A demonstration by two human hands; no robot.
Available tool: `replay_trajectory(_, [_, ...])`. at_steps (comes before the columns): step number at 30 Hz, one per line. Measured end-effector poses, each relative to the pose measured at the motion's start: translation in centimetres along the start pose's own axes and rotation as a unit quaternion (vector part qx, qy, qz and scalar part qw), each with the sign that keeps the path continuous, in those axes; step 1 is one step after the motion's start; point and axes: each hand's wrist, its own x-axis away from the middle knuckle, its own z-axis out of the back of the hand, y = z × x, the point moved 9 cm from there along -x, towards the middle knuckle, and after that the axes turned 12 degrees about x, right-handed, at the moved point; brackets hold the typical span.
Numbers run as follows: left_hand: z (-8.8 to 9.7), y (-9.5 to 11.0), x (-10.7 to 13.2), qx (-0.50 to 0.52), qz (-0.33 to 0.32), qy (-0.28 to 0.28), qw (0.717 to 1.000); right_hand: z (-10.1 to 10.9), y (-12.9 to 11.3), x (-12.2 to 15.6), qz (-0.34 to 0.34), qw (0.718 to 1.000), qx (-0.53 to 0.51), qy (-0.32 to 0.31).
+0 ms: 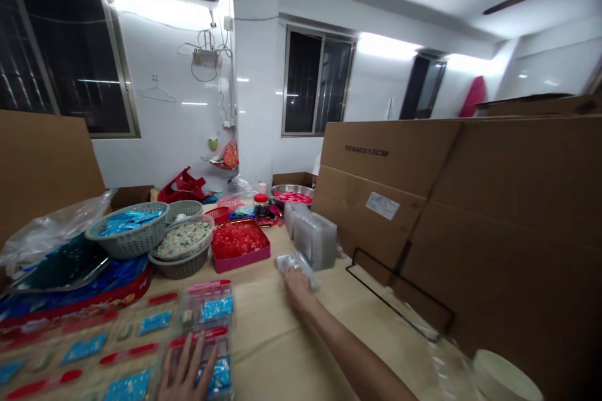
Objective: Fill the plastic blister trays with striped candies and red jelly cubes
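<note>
My right hand (298, 288) reaches across the tan table top (268, 326) and is shut on a small clear plastic container (294, 265). Next to it stand stacked clear plastic boxes (314, 240). My left hand (185, 369), at the bottom edge, has its fingers spread and touches a clear plastic pack of blue sachets and red strips (214, 371). Another such pack (209, 304) lies just beyond it. Rows of blue sachets and red strips (84, 351) spread to the left of my left hand.
Grey plastic baskets (126, 230) and a pink tray of red pieces (239, 245) stand beyond my hands. A steel bowl (291, 194) sits further back. Large cardboard sheets (470, 200) and a black wire frame (399, 288) line the right side, with a white bowl (505, 379) at lower right.
</note>
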Motion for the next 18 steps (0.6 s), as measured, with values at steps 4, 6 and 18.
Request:
replay_trajectory(4, [0.7, -0.1, -0.2, 0.031, 0.005, -0.022, 0.999, -0.1, -0.1, 5.8, 0.060, 0.998, 0.028, -0.011])
replay_trajectory(6, [1.7, 0.4, -0.5, 0.041, 0.004, -0.042, 0.998, 0.1, -0.5, 9.8, 0.097, 0.995, 0.034, 0.006])
replay_trajectory(18, [4.6, 0.6, -2.8, 0.100, 0.101, -0.185, 0.973, 6.9, -15.8, 30.0, 0.302, 0.938, -0.164, 0.038])
